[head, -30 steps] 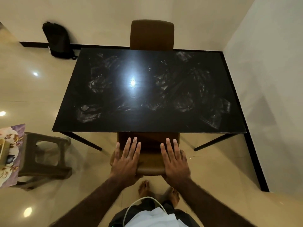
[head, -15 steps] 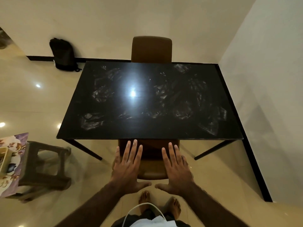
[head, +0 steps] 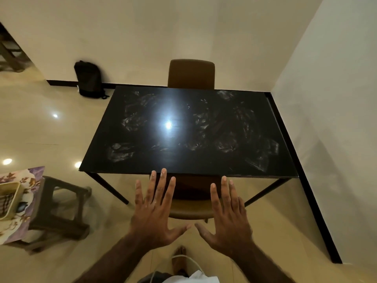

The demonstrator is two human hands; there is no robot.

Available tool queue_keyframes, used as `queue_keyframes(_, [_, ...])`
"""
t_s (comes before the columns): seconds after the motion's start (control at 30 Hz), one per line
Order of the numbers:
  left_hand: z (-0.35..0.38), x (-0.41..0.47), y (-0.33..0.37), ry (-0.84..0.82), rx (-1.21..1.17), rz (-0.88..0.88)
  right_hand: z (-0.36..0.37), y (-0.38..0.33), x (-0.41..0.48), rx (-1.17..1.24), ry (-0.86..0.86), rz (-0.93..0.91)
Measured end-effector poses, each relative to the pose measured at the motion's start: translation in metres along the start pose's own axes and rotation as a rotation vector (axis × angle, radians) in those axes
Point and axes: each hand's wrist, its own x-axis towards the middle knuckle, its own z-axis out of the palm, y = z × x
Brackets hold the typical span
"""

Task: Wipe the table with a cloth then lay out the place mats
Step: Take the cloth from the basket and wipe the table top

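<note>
1. Head view: the table [head: 142,158], centre frame, is black and glossy. Glare from a lamp reflection could hide its pale smears, so wiping may miss patches.
2. Far left by a stool [head: 59,209] lie floral sheets [head: 24,176], likely the mats, under a basket [head: 12,203]. The cloth I cannot pick out.
3. The left hand [head: 155,217] and right hand [head: 228,219] hover spread and empty at the table's near edge.

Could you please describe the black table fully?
The table is rectangular: a glossy black top on thin legs. Whitish smears cover much of the top, and a light glares off it. Its right end is by the wall; a brown chair stands at each long side. Neither the left hand nor the right hand clearly touches it.
</note>
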Motion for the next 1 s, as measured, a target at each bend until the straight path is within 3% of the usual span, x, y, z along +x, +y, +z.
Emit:
queue_keyframes(0.3, [0.005,-0.096,0.013,-0.078,-0.027,-0.173,0.008,-0.031,-0.045,0.102,-0.057,-0.143])
queue_keyframes(0.53, [0.0,-0.207,0.011,-0.128,-0.014,-0.44,0.027,-0.088,-0.079,0.157,-0.213,-0.375])
queue_keyframes(1.0, [-0.013,-0.396,-0.058,-0.105,-0.026,-1.03,0.038,-0.312,-0.071,0.145,-0.34,-0.967])
